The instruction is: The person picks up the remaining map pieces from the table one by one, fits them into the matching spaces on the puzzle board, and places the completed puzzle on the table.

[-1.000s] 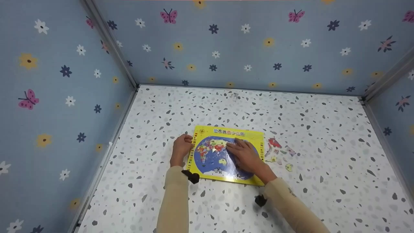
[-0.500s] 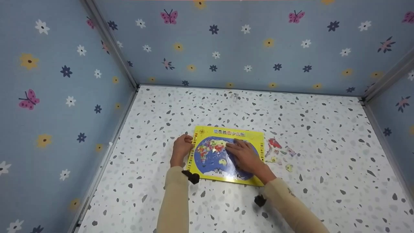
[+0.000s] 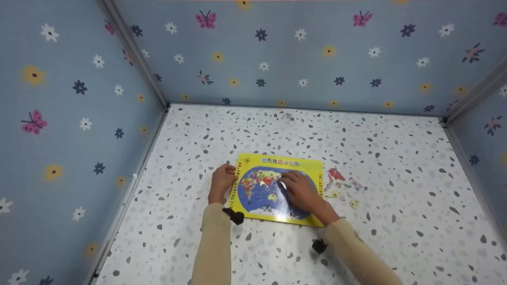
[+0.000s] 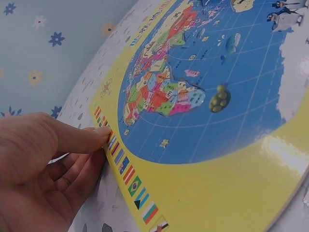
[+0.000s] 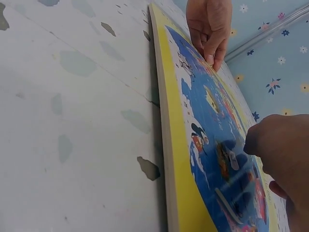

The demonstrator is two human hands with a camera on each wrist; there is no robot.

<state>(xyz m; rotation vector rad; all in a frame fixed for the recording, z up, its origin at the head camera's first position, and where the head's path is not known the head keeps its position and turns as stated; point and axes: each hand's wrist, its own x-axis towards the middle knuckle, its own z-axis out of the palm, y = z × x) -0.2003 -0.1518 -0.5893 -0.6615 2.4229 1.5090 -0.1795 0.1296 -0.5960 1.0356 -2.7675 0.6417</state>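
Bracing the map board (image 3: pixel 261 198): the left hand (image 3: pixel 222 180) pinches its rim just past nine o'clock, thumb on top.
Right hand (image 3: pixel 303 192): apart from the left, bent fingers over the board toward three o'clock; whether they hold anything cannot be told.
Map board: flat on the speckled table (image 3: pixel 198 130), ahead at twelve o'clock.
Loose pieces (image 3: pixel 336 175): just beyond the board's three o'clock edge.
Work on the board: seems to be close finger work; a light, firm left grip, straight downward pressure and checking outlines by touch should serve best.
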